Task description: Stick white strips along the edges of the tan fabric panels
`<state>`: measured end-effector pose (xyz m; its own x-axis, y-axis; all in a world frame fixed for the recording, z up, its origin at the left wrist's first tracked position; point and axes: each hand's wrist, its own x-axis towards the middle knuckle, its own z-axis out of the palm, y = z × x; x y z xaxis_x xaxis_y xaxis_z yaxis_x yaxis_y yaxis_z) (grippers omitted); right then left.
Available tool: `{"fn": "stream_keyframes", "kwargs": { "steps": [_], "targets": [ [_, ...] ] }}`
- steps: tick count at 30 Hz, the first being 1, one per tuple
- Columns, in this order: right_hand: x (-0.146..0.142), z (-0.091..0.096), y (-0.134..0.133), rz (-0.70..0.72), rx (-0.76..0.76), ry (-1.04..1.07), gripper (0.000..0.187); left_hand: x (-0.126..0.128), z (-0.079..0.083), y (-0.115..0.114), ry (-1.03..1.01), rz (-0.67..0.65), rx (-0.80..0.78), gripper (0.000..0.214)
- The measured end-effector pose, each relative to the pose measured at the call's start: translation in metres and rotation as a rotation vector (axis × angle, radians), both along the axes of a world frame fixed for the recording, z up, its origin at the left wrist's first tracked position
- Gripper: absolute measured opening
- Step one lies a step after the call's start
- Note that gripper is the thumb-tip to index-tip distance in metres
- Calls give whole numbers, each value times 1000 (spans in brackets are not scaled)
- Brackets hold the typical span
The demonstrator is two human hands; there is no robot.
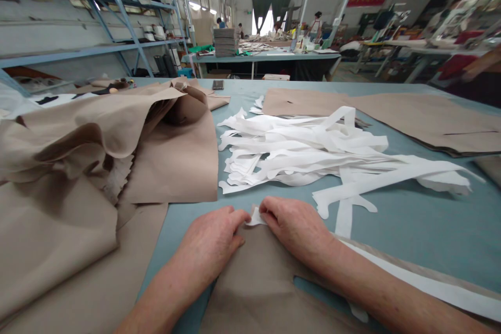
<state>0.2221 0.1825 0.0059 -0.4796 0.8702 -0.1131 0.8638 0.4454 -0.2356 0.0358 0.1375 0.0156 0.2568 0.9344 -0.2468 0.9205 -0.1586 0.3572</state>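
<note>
My left hand (213, 242) and my right hand (295, 227) lie close together on a tan fabric piece (258, 282) at the near edge of the blue-grey table (410, 219). The fingertips of both hands pinch a small end of a white strip (255, 217) at the top edge of that piece. The white strip runs on under my right forearm toward the lower right (438, 284). Both hands have their fingers curled and closed.
A heap of white cut strips (313, 154) lies just beyond my hands. Crumpled tan fabric (97, 141) is piled at the left, flat tan sheets (410, 115) at the far right. A dark phone (217, 84) lies farther back. Shelving, other tables and people stand beyond.
</note>
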Motion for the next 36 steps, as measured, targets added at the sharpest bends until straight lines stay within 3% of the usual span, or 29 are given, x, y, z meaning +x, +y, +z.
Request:
{"fn": "stream_keyframes", "kwargs": {
  "steps": [9, 15, 20, 23, 26, 29, 32, 36],
  "targets": [
    [2, -1, 2, 19, -41, 47, 19, 1, -2, 1, 12, -3, 6, 39],
    [8, -11, 4, -37, -52, 166, 19, 9, -8, 5, 60, 40, 68, 21],
    [21, -10, 8, -118, -141, 537, 21, 10, -7, 6, 42, 47, 55, 23],
    [27, -6, 8, -191, -276, 755, 20, 9, -5, 6, 41, 32, 45, 23],
    [33, -1, 6, -254, -456, 883, 23, 10, -3, 5, 39, 36, 44, 23],
    [39, 5, 3, -325, -493, 987, 31, 11, -3, 5, 24, 57, 45, 22],
    [40, 7, 2, -260, -439, 962, 31, 11, -4, 4, 5, 119, 35, 22],
    [28, 3, 1, -92, -330, 729, 21, 11, -4, 4, 0, 190, 19, 30]
  ]
}}
